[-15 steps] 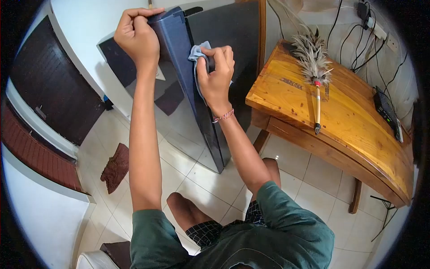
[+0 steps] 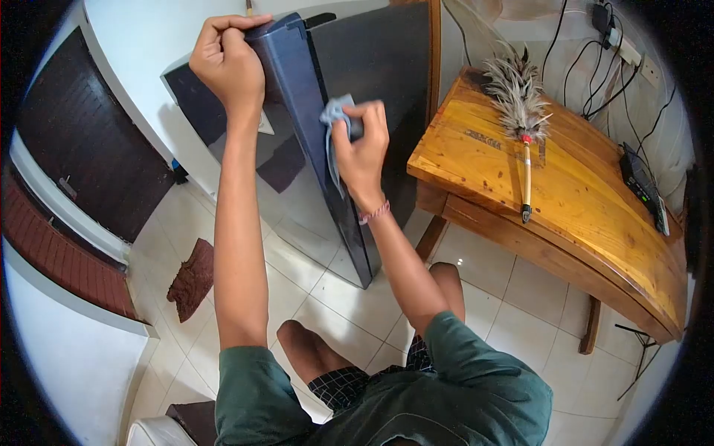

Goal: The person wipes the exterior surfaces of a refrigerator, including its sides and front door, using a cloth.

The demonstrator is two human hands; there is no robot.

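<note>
A tall, dark, glossy door (image 2: 288,97), which looks like a refrigerator's, stands in front of me with its narrow edge towards me. My left hand (image 2: 229,63) is closed on its top corner, fingers curled. In my right hand (image 2: 362,152), closed and slightly blurred, is a light blue-grey cloth (image 2: 337,111), bunched between thumb and fingers. Part of the cloth hangs down along the door's side strip. Whether it presses on the surface is hard to make out.
To the right stands a wooden desk (image 2: 476,167) with a feather duster (image 2: 526,167) and a black router-like box (image 2: 643,186) on it. Cables (image 2: 591,82) hang on the wall behind. A brown mat (image 2: 192,280) lies on the tiled floor at left, near a dark door (image 2: 89,141).
My right hand has slid a short way down along the door's side with the cloth. My left hand stays on the top corner.
</note>
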